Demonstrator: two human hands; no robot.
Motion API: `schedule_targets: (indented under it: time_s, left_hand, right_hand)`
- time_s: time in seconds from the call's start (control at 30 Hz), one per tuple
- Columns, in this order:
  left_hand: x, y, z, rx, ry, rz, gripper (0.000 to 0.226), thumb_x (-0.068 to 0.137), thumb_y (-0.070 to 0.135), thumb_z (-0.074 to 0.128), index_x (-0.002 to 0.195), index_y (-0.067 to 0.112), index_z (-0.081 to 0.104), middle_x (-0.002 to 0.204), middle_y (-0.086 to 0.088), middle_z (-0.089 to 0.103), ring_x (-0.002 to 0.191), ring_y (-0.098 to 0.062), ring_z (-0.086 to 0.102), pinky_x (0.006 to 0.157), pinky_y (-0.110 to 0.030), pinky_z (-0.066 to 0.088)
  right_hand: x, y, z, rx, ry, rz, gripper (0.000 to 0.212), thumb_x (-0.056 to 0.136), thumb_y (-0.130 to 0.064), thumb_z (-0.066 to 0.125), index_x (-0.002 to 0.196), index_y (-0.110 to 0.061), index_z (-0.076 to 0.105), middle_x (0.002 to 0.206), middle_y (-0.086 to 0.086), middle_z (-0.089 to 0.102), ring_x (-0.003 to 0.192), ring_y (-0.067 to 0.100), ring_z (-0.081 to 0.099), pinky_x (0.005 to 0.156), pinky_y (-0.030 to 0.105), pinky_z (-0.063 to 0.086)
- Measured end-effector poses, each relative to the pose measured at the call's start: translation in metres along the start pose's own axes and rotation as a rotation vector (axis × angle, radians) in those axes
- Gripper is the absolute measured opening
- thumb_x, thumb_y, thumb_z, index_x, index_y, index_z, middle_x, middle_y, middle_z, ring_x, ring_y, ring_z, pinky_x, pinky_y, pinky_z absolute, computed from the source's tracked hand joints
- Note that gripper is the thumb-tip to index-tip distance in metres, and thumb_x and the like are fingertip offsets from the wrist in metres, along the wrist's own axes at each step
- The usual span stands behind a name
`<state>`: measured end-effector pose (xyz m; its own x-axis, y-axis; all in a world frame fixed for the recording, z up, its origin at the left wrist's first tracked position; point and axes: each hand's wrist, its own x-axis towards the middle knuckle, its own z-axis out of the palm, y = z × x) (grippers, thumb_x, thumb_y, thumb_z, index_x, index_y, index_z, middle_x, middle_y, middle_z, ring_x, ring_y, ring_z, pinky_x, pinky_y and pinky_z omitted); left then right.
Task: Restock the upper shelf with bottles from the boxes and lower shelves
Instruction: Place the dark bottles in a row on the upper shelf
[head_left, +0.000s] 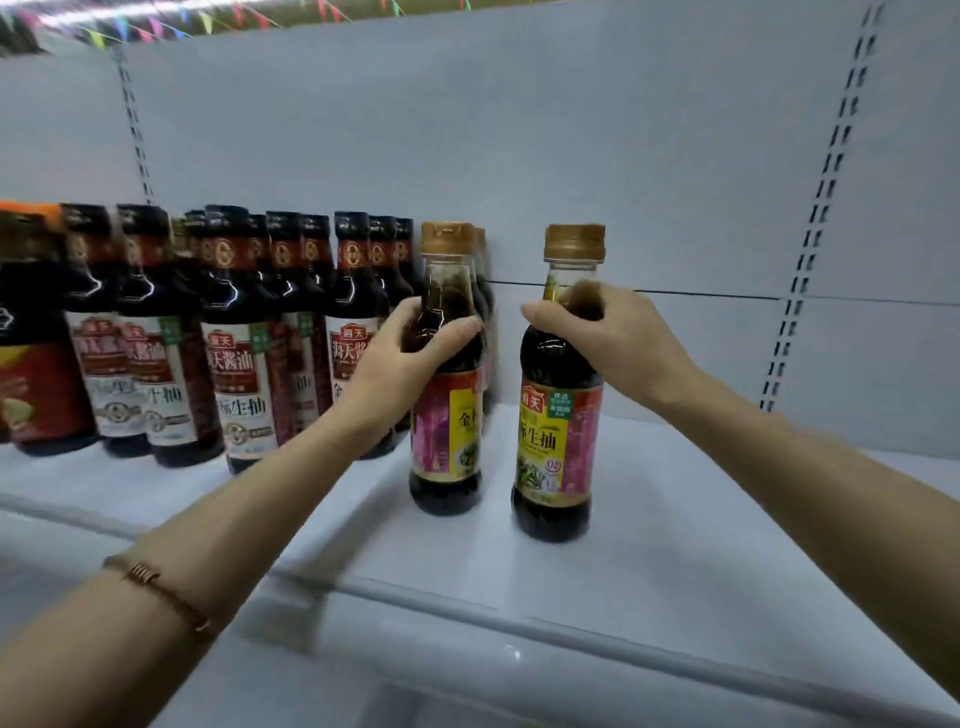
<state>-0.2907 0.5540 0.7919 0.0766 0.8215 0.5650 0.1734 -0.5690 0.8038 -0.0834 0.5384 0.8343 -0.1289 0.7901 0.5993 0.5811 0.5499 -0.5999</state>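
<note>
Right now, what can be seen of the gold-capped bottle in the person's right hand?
The gold-capped bottle is clear, plastic by its look, and filled with dark liquid below a short clear neck and ribbed gold cap. A red, yellow and pink label with Chinese characters wraps its middle. It stands upright on the white shelf, apart from its twin to the left. The right hand grips its shoulder, fingers curled round the front.

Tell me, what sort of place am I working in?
Most likely a grocery store aisle: a white retail shelf with slotted uprights, rows of identical labelled sauce bottles, and bunting strung overhead.
</note>
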Motion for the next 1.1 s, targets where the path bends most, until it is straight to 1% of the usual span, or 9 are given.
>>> schedule_targets:
  time_s: [0.13, 0.23, 0.33, 0.47, 0.53, 0.67, 0.73, 0.87, 1.1]
  left_hand:
    - [-0.02, -0.008, 0.011, -0.028, 0.224, -0.017, 0.062, 0.07, 0.053, 0.067, 0.119, 0.019, 0.052, 0.104, 0.008, 0.066, 0.089, 0.003, 0.066, 0.071, -0.015, 0.051]
    - [-0.019, -0.006, 0.006, -0.071, 0.157, -0.051, 0.054, 0.073, 0.05, 0.062, 0.115, 0.015, 0.056, 0.095, 0.008, 0.069, 0.082, 0.004, 0.067, 0.067, -0.014, 0.051]
    - [-0.018, -0.007, -0.003, -0.075, 0.03, -0.103, 0.044, 0.077, 0.053, 0.055, 0.108, 0.023, 0.064, 0.099, 0.007, 0.074, 0.094, -0.008, 0.07, 0.079, -0.025, 0.053]
    - [-0.022, 0.0, -0.008, -0.011, -0.044, -0.099, 0.031, 0.087, 0.052, 0.044, 0.104, 0.033, 0.063, 0.09, 0.024, 0.072, 0.086, 0.009, 0.066, 0.066, -0.004, 0.047]
    - [-0.027, 0.003, -0.007, 0.028, -0.031, -0.087, 0.024, 0.093, 0.048, 0.046, 0.105, 0.033, 0.061, 0.093, 0.021, 0.07, 0.086, 0.014, 0.062, 0.068, -0.002, 0.046]
    - [-0.041, -0.011, 0.003, 0.259, 0.093, -0.095, 0.093, 0.065, 0.06, 0.071, 0.141, 0.021, 0.036, 0.127, 0.006, 0.045, 0.112, -0.008, 0.051, 0.09, -0.022, 0.044]
    - [-0.043, -0.02, 0.007, 0.266, 0.07, -0.112, 0.103, 0.056, 0.056, 0.079, 0.142, 0.02, 0.033, 0.13, 0.005, 0.047, 0.115, -0.011, 0.052, 0.097, -0.029, 0.047]
    - [-0.034, -0.026, -0.004, 0.187, -0.038, -0.1, 0.091, 0.065, 0.032, 0.084, 0.139, 0.022, 0.032, 0.124, 0.007, 0.058, 0.102, 0.001, 0.059, 0.081, -0.012, 0.049]
    - [-0.026, -0.031, -0.029, 0.285, -0.057, -0.035, 0.068, 0.074, 0.029, 0.079, 0.133, 0.021, 0.046, 0.115, 0.009, 0.05, 0.097, 0.003, 0.053, 0.093, -0.02, 0.048]
  right_hand:
    - [-0.01, 0.004, 0.016, 0.382, -0.005, 0.106, 0.027, 0.071, -0.053, 0.067, 0.083, -0.029, 0.064, 0.081, -0.01, 0.069, 0.083, 0.012, 0.068, 0.075, 0.029, 0.051]
    - [-0.011, 0.006, 0.021, 0.522, 0.04, 0.135, 0.038, 0.066, -0.052, 0.071, 0.09, -0.023, 0.066, 0.086, -0.005, 0.072, 0.084, 0.016, 0.07, 0.078, 0.034, 0.056]
    - [-0.022, 0.01, 0.03, 0.613, 0.099, 0.188, 0.054, 0.069, -0.056, 0.073, 0.104, -0.016, 0.063, 0.094, 0.001, 0.072, 0.086, 0.017, 0.071, 0.074, 0.032, 0.056]
    - [-0.032, 0.009, 0.043, 0.627, 0.212, 0.217, 0.055, 0.063, -0.067, 0.067, 0.097, -0.024, 0.062, 0.093, 0.0, 0.071, 0.091, 0.019, 0.07, 0.082, 0.041, 0.058]
    - [-0.031, 0.007, 0.045, 0.614, 0.253, 0.219, 0.053, 0.06, -0.07, 0.064, 0.092, -0.028, 0.063, 0.091, -0.003, 0.071, 0.093, 0.02, 0.069, 0.087, 0.047, 0.056]
    - [-0.028, 0.004, 0.052, 0.593, 0.355, 0.212, 0.048, 0.062, -0.069, 0.064, 0.089, -0.028, 0.065, 0.089, -0.003, 0.071, 0.092, 0.022, 0.069, 0.088, 0.053, 0.054]
    - [-0.027, 0.003, 0.055, 0.578, 0.387, 0.211, 0.049, 0.063, -0.068, 0.063, 0.09, -0.027, 0.065, 0.088, -0.002, 0.071, 0.091, 0.022, 0.069, 0.087, 0.052, 0.054]
    - [-0.022, 0.004, 0.06, 0.558, 0.423, 0.217, 0.048, 0.063, -0.068, 0.062, 0.09, -0.028, 0.065, 0.089, -0.001, 0.071, 0.09, 0.022, 0.069, 0.086, 0.052, 0.055]
    - [-0.015, 0.003, 0.069, 0.522, 0.444, 0.232, 0.048, 0.063, -0.069, 0.061, 0.089, -0.028, 0.064, 0.09, 0.001, 0.071, 0.09, 0.024, 0.069, 0.087, 0.053, 0.055]
